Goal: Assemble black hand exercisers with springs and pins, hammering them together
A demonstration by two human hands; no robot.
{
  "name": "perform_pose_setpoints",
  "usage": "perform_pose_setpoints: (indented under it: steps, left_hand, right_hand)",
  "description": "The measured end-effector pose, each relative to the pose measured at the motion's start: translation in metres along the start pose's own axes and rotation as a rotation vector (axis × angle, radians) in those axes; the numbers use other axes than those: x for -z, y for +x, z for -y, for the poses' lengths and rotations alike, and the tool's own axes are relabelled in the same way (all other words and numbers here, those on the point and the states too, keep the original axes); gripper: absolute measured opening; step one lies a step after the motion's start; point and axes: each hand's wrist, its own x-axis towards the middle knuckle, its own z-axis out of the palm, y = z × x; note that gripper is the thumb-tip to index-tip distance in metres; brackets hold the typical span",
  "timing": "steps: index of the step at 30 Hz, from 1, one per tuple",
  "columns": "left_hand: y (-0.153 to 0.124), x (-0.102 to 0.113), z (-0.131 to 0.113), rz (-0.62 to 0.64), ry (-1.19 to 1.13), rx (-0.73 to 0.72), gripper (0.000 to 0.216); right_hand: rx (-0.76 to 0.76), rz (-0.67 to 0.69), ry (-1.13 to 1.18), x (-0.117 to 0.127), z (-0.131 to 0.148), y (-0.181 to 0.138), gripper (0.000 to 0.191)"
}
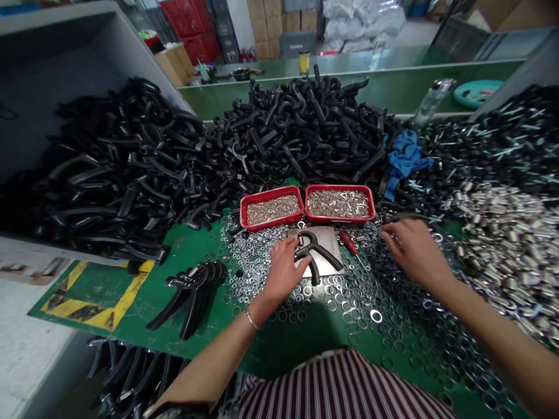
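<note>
In the head view my left hand (285, 269) grips a black plastic spring clamp (325, 254) with a curved jaw and two spread legs. It lies on a square metal plate (334, 237). A small silvery cylinder shows by my left fingertips. My right hand (413, 247) is at the right, low over loose metal rings (375, 273), with thumb and fingers drawn together. Whatever sits between those fingertips is too small to make out. Between the hands lies a red-handled screwdriver (349, 241) beside the plate.
Two red trays (271, 223) of small metal pins stand behind the plate. Black plastic parts (301, 122) are heaped at the back and left. Metal sleeves (502, 233) pile up on the right, near a blue cloth (406, 154). Several assembled clamps (192, 291) stand front left.
</note>
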Motion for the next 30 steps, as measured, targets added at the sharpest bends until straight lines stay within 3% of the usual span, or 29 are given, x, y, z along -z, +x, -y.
perform_pose_setpoints:
  steps: [3, 6, 9, 14, 18, 19, 22, 24, 27, 30]
  left_hand:
    - [0.001, -0.005, -0.008, 0.013, 0.047, 0.024, 0.057]
    - [0.008, -0.001, -0.007, 0.075, 0.068, -0.011, 0.051]
    - [0.012, 0.007, 0.001, 0.125, 0.054, -0.046, 0.047]
    - [0.005, 0.009, 0.006, 0.151, 0.047, -0.062, 0.049]
    - [0.010, 0.028, 0.004, 0.149, 0.123, -0.096, 0.043]
    - [0.018, 0.038, 0.005, 0.126, 0.159, -0.114, 0.038]
    - [0.059, 0.070, 0.015, 0.027, 0.304, -0.117, 0.028]
    - [0.093, 0.086, 0.025, 0.025, 0.462, -0.008, 0.029]
    - [0.131, 0.093, 0.039, 0.145, 0.662, 0.198, 0.027]
    - [0.142, 0.086, 0.048, 0.188, 0.712, 0.235, 0.027]
  right_hand:
    - [-0.006, 0.272, 0.002, -0.021, 0.044, 0.005, 0.031]
    - [-0.045, 0.368, -0.113, -0.033, 0.059, 0.008, 0.026]
    - [-0.041, 0.365, -0.070, -0.028, 0.051, 0.013, 0.024]
    - [-0.102, 0.215, 0.230, -0.012, 0.034, 0.027, 0.026]
    - [-0.104, 0.375, 0.057, -0.007, 0.024, 0.035, 0.023]
    - [-0.089, 0.355, 0.015, -0.004, 0.023, 0.038, 0.026]
    - [0.000, 0.127, 0.012, 0.007, 0.035, 0.057, 0.032]
    - [0.137, 0.053, 0.108, 0.009, 0.058, 0.083, 0.028]
    - [0.375, 0.088, 0.201, -0.006, 0.106, 0.136, 0.023]
    - [0.500, 0.161, 0.108, -0.033, 0.145, 0.187, 0.022]
